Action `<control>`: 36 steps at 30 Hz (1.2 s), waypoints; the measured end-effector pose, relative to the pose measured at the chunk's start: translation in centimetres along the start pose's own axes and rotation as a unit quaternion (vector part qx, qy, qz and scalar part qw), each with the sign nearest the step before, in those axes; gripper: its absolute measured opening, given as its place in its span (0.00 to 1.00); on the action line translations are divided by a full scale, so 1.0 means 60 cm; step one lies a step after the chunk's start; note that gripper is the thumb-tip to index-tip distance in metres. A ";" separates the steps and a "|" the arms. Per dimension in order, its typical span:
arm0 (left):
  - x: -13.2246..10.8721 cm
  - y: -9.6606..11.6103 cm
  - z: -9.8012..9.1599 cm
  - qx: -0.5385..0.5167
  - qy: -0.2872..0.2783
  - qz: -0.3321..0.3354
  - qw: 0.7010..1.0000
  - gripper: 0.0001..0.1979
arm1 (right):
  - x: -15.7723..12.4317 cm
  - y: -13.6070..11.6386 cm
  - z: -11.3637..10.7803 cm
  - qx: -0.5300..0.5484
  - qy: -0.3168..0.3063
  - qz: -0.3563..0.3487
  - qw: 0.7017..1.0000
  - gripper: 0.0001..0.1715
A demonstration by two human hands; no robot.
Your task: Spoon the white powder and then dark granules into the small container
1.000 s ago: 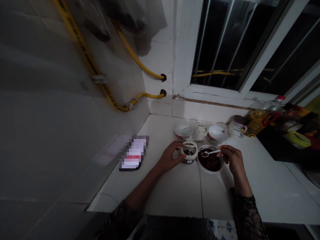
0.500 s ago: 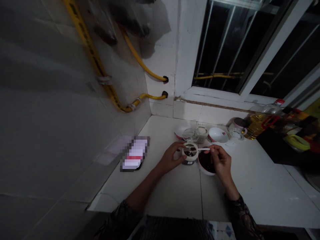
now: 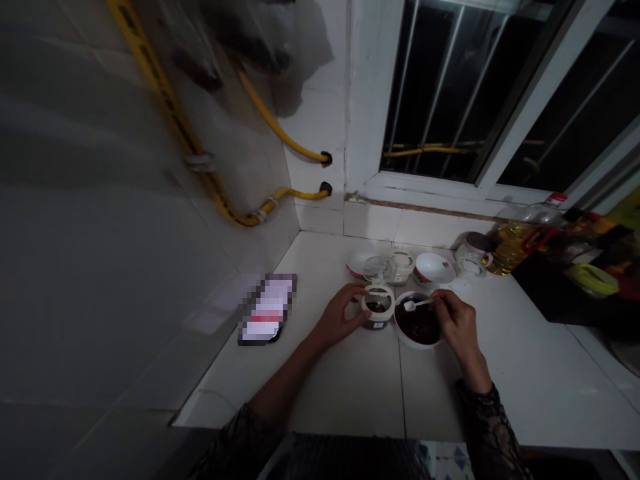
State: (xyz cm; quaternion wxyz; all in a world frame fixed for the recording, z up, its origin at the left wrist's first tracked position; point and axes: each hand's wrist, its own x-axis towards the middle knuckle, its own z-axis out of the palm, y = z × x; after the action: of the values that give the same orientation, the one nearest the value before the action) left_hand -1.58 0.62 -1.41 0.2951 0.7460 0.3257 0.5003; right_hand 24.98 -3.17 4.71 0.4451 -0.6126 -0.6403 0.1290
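Note:
My left hand (image 3: 343,315) grips the left side of a small round jar (image 3: 377,317), whose clear lid (image 3: 380,269) is flipped open at the back. Dark contents show inside the jar. Pinched in my right hand (image 3: 457,327) is a small white spoon (image 3: 411,306), held over a bowl (image 3: 419,345) of dark liquid. The bowl stands just right of the jar on the white tiled counter (image 3: 350,393). What the spoon's scoop holds, if anything, is too small to tell.
Behind the jar are a white bowl (image 3: 434,269), a second bowl (image 3: 354,267) and a pale lidded jar (image 3: 403,267). A glass jar (image 3: 471,257) and an oil bottle (image 3: 510,243) stand back right, near a black box (image 3: 543,287). A phone (image 3: 270,310) lies left.
My right hand has moved right, taking the spoon from above the jar to over the dark liquid. My left hand stays on the jar. The view has shifted slightly.

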 end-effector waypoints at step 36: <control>0.000 0.004 0.000 -0.004 0.001 -0.004 1.000 0.15 | 0.020 -0.009 -0.008 0.288 0.000 0.213 0.934 0.11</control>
State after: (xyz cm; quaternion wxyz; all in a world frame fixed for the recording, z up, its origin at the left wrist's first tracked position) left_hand -1.52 0.48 -1.19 0.2995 0.7434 0.3267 0.5010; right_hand 25.13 -2.37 5.88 0.5643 -0.5802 -0.4301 0.3999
